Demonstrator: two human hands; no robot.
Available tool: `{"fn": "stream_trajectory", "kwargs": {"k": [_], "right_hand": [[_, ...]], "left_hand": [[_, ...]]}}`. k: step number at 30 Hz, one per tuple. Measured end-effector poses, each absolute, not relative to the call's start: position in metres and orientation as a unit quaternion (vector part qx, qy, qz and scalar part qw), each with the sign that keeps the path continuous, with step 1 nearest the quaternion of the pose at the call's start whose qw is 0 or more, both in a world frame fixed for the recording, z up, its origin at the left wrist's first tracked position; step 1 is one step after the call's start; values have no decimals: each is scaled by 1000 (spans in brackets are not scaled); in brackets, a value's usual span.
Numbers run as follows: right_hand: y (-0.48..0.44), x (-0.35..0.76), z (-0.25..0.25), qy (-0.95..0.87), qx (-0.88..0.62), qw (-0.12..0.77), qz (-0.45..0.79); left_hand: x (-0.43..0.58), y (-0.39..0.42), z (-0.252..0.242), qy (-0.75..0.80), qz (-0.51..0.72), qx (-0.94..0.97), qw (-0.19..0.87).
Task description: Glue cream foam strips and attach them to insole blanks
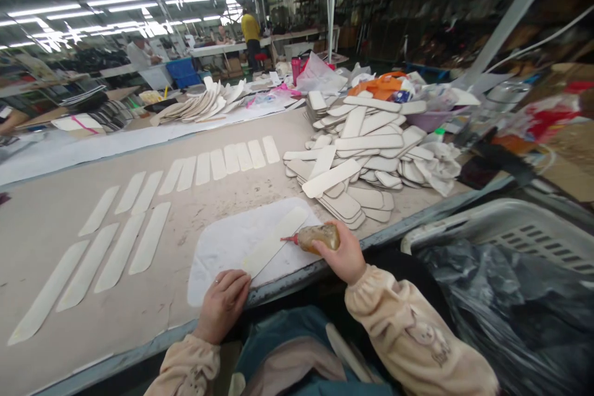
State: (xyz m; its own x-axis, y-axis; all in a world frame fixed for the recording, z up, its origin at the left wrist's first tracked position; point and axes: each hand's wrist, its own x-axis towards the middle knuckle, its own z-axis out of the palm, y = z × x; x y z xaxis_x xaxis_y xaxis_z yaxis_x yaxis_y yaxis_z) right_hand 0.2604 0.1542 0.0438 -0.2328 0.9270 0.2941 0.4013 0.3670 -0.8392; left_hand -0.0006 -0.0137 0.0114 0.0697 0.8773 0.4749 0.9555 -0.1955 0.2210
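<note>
My right hand (342, 253) is wrapped round a squeeze bottle (320, 238) of amber-brown liquid. The bottle lies nearly level, and its red nozzle points left, over a long cream strip (273, 241) with rounded ends. That strip lies slantwise on a white sheet (208, 247) near the table's front edge. My left hand (225, 297) has its fingers closed together on the strip's near end. Whether the thumb is under the strip is hidden. Rows of similar strips (151, 238) lie on the table to the left.
A heap of stacked strips (352, 142) stands on the table (250, 195) at right. A grey plastic basket (501, 210) with a black bag is beside me, below the table edge. Fanned pieces (204, 105), bags and a blue crate (183, 73) lie beyond. A person in yellow (250, 28) stands far back.
</note>
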Motion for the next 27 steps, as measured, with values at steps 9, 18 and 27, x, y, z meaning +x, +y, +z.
{"fn": "stream_trajectory", "kwargs": {"k": [9, 18, 27], "right_hand": [[192, 282, 39, -694, -519, 462, 186], [144, 247, 42, -683, -404, 437, 423], [159, 250, 35, -701, -460, 435, 329]], "left_hand": [[-3, -12, 11, -621, -256, -737, 69], [0, -9, 13, -621, -258, -737, 69], [4, -7, 15, -628, -262, -730, 66]]}}
